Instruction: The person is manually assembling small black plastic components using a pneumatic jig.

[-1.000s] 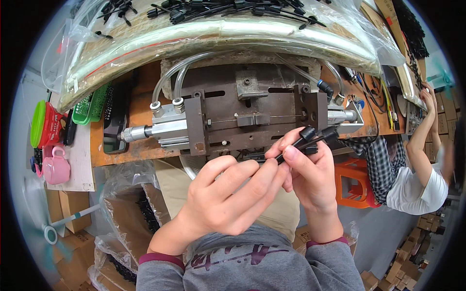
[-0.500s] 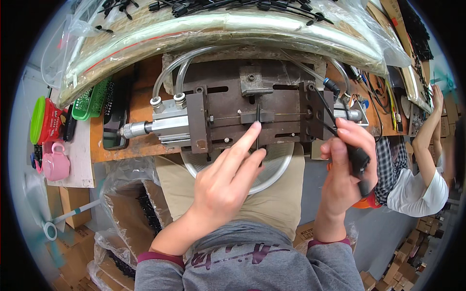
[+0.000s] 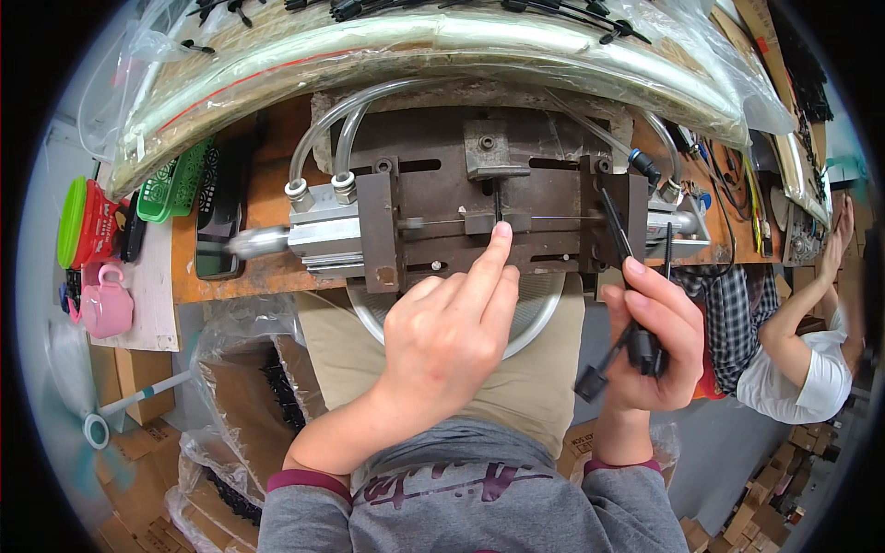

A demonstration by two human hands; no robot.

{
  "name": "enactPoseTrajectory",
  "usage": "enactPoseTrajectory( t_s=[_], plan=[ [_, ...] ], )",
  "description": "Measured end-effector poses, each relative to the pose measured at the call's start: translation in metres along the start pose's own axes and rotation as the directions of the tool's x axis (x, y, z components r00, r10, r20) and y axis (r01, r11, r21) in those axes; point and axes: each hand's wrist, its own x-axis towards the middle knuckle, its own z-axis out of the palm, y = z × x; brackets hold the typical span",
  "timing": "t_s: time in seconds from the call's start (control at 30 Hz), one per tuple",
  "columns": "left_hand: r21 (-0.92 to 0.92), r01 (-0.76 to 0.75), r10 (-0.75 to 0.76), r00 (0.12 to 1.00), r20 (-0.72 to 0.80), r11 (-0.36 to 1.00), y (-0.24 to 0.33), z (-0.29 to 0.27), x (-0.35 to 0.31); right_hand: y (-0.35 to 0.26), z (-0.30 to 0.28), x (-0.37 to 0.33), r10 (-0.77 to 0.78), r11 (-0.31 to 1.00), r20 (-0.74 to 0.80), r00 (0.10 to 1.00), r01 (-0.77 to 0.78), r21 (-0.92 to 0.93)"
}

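Observation:
My left hand point(image 3: 452, 323) reaches to the middle of a brown metal fixture point(image 3: 442, 249). Its index finger is stretched along a thin black rod point(image 3: 499, 198) that lies in a small metal block point(image 3: 478, 223), below a metal stop point(image 3: 496, 158). The other fingers are bent, and they hide the rod's near end. At the fixture's right side, my right hand point(image 3: 659, 346) is closed around several black plastic rods point(image 3: 645, 350) with thicker knob-like ends. One knob point(image 3: 591, 380) hangs down to the left of the fingers.
Silver cylinders point(image 3: 324, 235) with clear hoses point(image 3: 318, 138) flank the fixture. Beyond it, a plastic-covered ledge point(image 3: 442, 51) carries more black parts. A green basket point(image 3: 171, 189) and pink cup point(image 3: 108, 302) stand left. Below are an open carton point(image 3: 244, 396) and, at right, another person point(image 3: 811, 359).
The right hand has turned, and its rods now point differently, with one knob swung out to the left. My left index finger has shifted slightly up along the rod; the view has moved slightly.

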Motion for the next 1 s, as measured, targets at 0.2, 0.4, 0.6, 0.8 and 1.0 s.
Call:
enactPoseTrajectory(
  t_s=[0.2,0.4,0.6,0.8,1.0],
  plan=[
    [-0.697,0.243,-0.215,0.968,0.129,0.675,0.001,-0.024,0.004,0.004,0.002,-0.003,-0.135,0.980,0.079,0.988,0.144,-0.135],
    [-0.754,0.153,-0.171,0.984,0.056,0.638,0.005,-0.032,0.003,-0.004,0.015,0.002,-0.262,0.954,0.192,0.946,0.284,-0.094],
    [-0.427,0.113,-0.142,0.989,-0.035,0.897,-0.001,-0.023,-0.008,0.007,0.005,0.003,-0.178,0.946,0.062,0.982,0.188,-0.266],
    [-0.066,-0.055,0.054,0.998,-0.020,0.996,-0.006,-0.001,-0.007,0.005,0.004,-0.001,-0.146,0.967,0.062,0.987,0.155,-0.202],
    [-0.064,-0.027,0.029,0.999,0.027,0.998,-0.005,-0.004,0.001,0.006,0.006,0.000,-0.129,0.966,0.042,0.991,0.136,-0.219]
  ],
)
